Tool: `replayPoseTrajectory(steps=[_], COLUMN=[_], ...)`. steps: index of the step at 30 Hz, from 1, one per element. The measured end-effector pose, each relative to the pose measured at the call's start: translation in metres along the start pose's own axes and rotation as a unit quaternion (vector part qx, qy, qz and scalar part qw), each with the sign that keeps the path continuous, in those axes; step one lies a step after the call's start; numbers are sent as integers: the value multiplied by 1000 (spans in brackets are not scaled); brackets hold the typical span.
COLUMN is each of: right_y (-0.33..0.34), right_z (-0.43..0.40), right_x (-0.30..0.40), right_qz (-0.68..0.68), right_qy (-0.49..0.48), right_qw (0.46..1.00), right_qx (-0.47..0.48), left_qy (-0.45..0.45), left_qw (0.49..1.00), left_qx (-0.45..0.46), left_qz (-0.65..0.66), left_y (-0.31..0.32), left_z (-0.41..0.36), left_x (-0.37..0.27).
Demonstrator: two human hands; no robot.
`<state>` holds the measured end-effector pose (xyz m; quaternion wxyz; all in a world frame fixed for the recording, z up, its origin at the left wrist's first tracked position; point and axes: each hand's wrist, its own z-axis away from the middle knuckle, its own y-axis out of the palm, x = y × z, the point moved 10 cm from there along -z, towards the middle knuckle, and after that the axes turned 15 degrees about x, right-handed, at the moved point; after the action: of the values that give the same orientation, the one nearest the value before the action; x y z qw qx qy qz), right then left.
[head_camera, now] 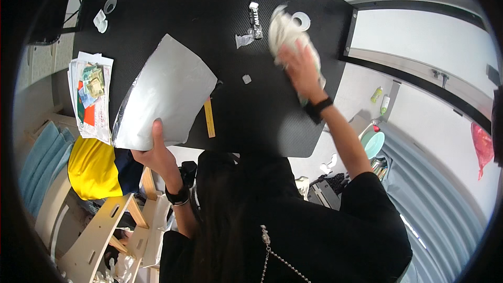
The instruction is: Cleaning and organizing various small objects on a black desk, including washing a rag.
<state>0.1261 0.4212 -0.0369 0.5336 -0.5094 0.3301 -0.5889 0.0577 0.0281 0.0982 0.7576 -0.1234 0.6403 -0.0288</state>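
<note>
My left hand [159,153] holds a large silvery sheet [169,86], perhaps a foil bag, by its lower edge with the thumb on top. The sheet tilts over the left part of the black desk [220,0]. On the desk's right side, my right hand [298,67] lies over a bunched white cloth [285,27]. Hand and cloth are both blurred, and the fingertips rest on the fabric. Close by the cloth are a white tape roll [301,21] and a black Halls candy stick [256,21] with a torn wrapper end.
A crumpled wrapper [244,40], a small pale piece [246,79] and a yellow strip [209,118] lie on the desk. Papers [104,125] topped with banknotes [94,84] sit at the left edge. A wooden shelf [98,239] stands below left; a wall panel [416,35] borders the right.
</note>
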Motion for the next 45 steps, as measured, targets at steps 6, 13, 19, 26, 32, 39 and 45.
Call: replayPoseTrajectory(steps=[6, 13, 19, 26, 32, 39, 45], right_y=[55, 58, 65, 69, 47, 50, 53], right_z=[92, 98, 97, 100, 96, 93, 94], right_x=[98, 117, 124, 114, 96, 102, 104], right_qz=[-59, -153, -150, -146, -144, -58, -26], right_qy=[182, 365, 347, 376, 290, 270, 280], right_qw=[981, 917, 925, 915, 946, 958, 956], right_qx=[-6, -58, -45, -16, -26, -78, -87], left_qy=[18, 3, 276, 274, 72, -84, -133], left_qw=[997, 944, 877, 836, 923, 870, 906], left_qx=[11, 318, 393, 475, 260, 300, 246], left_qz=[74, 85, -24, 9, -276, -382, -319], left_y=[26, 223, 446, 509, 418, 458, 474], left_z=[-11, -34, -46, -61, -166, -146, -140], left_x=[-10, -43, -75, -102, -8, 16, 18])
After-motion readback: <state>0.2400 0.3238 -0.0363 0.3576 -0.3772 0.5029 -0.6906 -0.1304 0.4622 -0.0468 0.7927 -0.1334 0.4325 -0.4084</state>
